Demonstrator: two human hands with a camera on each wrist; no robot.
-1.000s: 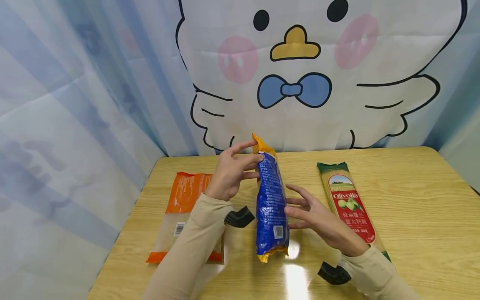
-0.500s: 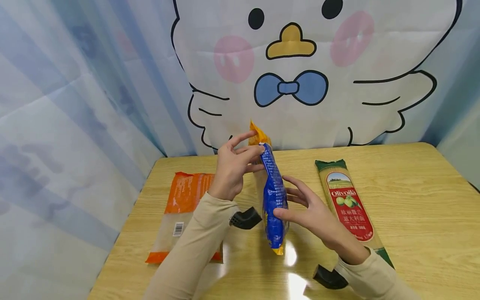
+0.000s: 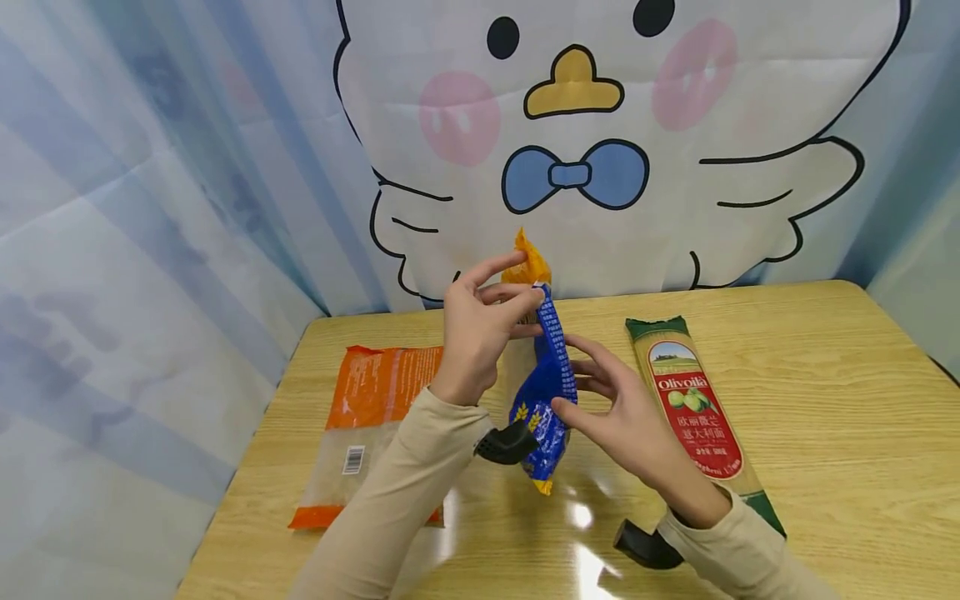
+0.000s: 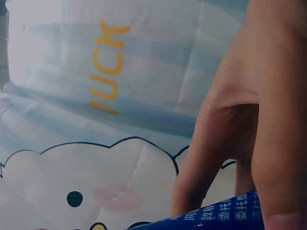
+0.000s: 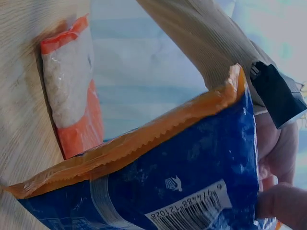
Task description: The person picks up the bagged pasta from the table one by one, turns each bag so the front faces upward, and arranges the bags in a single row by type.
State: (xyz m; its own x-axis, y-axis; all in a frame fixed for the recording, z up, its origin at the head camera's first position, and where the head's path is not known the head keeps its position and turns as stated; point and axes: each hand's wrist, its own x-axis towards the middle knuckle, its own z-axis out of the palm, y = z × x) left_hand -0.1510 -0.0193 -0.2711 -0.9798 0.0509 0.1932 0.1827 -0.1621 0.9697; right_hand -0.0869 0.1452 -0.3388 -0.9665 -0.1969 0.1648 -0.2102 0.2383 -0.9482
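Note:
A blue plastic food packet (image 3: pixel 553 362) with yellow crimped ends stands roughly upright between both hands, turned nearly edge-on in the head view. My left hand (image 3: pixel 472 333) pinches it near its upper end, thumb on the printed blue side. Lower down, my right hand (image 3: pixel 626 421) grips its right edge, thumb on the near side and fingers behind. The right wrist view shows the packet's barcode (image 5: pixel 192 211) and yellow seal (image 5: pixel 129 141), with the right thumb (image 5: pixel 283 203) at its edge. In the left wrist view, printed blue film (image 4: pixel 211 215) lies under the fingers.
An orange-and-clear bag (image 3: pixel 386 387) of pale contents lies on the wooden table (image 3: pixel 847 417) at left, partly behind the left sleeve. A spaghetti pack (image 3: pixel 693 408) with green ends lies at right, beside the right forearm. A cartoon-printed curtain (image 3: pixel 585 242) hangs behind.
The blue packet has turned from showing its printed back to nearly edge-on, and its lower end has risen. Both hands have moved slightly up with it.

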